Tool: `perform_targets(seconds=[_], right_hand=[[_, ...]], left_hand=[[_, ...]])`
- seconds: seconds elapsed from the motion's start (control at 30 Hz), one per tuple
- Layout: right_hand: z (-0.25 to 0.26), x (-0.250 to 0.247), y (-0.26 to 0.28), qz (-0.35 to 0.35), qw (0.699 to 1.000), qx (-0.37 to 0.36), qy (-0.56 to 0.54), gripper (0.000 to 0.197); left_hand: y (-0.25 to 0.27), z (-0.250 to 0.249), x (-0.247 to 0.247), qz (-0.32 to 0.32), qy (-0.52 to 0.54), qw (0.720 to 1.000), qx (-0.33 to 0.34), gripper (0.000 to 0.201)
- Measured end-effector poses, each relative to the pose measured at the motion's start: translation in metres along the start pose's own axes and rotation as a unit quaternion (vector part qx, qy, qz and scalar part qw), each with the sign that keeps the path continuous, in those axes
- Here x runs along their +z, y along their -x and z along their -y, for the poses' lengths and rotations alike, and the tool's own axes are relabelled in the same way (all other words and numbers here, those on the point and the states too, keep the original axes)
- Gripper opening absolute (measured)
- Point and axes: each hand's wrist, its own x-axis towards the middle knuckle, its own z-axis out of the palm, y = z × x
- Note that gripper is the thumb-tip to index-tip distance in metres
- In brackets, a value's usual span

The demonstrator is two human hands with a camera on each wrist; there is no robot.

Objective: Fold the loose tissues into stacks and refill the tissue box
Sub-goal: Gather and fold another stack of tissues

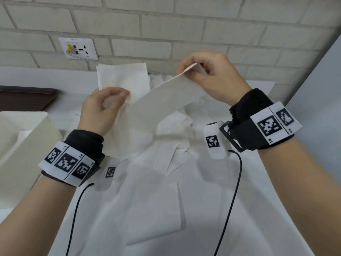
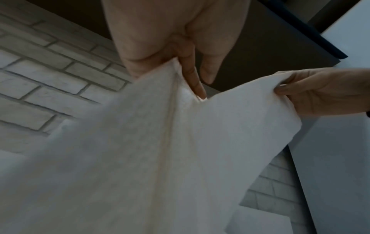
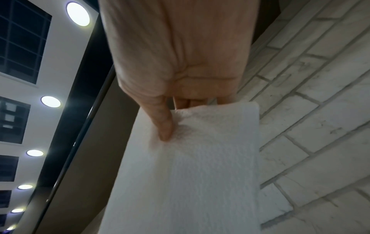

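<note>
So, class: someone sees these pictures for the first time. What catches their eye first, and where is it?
First, the white tissue held up mid-frame, pinched between the left hand and the right hand. Beneath it, the pile of loose tissues spreads across the table, with the open cream tissue box at the left edge.

Bare forearms, each with a black wristband rig carrying printed marker tags

The left hand [image 1: 100,109] and right hand [image 1: 212,76] are bare, with no sleeves on the forearms. Each wrist wears a black padded fabric cuff, wrapped by a white band [image 1: 67,164] of black-and-white square code markers; the right wrist's band [image 1: 275,124] shows two such squares with small printed labels. A small white camera block [image 1: 215,140] with its own marker sits on the inner side of the right wrist, beside a black rectangular buckle [image 1: 229,136]. A thin black cable [image 1: 230,200] trails from each wrist unit.
</note>
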Motion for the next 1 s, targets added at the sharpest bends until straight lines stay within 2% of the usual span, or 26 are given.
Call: perform_targets(seconds=[0.1,0.23,0.3,0.37,0.43,0.5,0.57,0.63,0.7,0.77,0.83,0.9,0.93,0.97,1.0], right_hand=[[0.008,0.004,-0.003,0.042,0.998,-0.038,0.004,0.019],[0.021,0.008,-0.009,0.058,0.996,-0.063,0.005,0.026],[0.028,0.013,-0.011,0.057,0.995,-0.078,0.015,0.022],[0.036,0.022,-0.014,0.034,0.995,-0.094,0.020,0.021],[0.043,0.032,-0.016,-0.001,0.995,-0.095,0.002,0.022],[0.047,0.041,-0.016,-0.047,0.996,-0.081,-0.010,0.027],[0.044,0.048,-0.013,-0.130,0.990,-0.053,0.018,0.042],[0.038,0.055,-0.006,-0.176,0.984,0.014,0.008,0.067],[0.030,0.059,0.006,-0.098,0.983,0.129,-0.081,0.081],[0.024,0.066,0.018,0.017,0.954,0.221,-0.201,0.070],[0.020,0.077,0.026,0.046,0.943,0.225,-0.242,0.049],[0.022,0.088,0.029,0.025,0.952,0.206,-0.227,0.036],[0.023,0.093,0.029,0.017,0.955,0.199,-0.219,0.033],[0.024,0.098,0.029,0.015,0.956,0.196,-0.216,0.030],[0.027,0.103,0.029,0.017,0.955,0.199,-0.218,0.027]], left_hand=[[-0.003,-0.006,0.000,-0.010,0.038,0.999,0.028,0.023],[0.000,-0.016,-0.001,-0.007,0.015,0.992,0.123,0.035],[0.005,-0.022,-0.002,0.022,0.041,0.986,0.160,0.039],[0.013,-0.030,0.001,0.069,0.093,0.979,0.165,0.038],[0.018,-0.035,0.006,0.095,0.142,0.976,0.137,0.022],[0.020,-0.036,0.013,0.050,0.141,0.981,0.122,0.009],[0.020,-0.037,0.016,0.001,0.163,0.982,0.095,0.011],[0.017,-0.036,0.014,-0.006,0.255,0.966,0.038,0.013],[0.014,-0.031,0.010,0.001,0.318,0.948,0.008,0.016],[0.014,-0.029,0.007,-0.003,0.315,0.949,0.012,0.032],[0.015,-0.024,0.007,0.003,0.291,0.957,0.004,0.054],[0.016,-0.017,0.006,0.022,0.274,0.959,-0.065,0.078],[0.018,-0.014,0.003,0.033,0.268,0.957,-0.103,0.082],[0.019,-0.009,0.000,0.050,0.261,0.955,-0.135,0.078],[0.020,-0.005,-0.003,0.071,0.244,0.954,-0.157,0.063]])
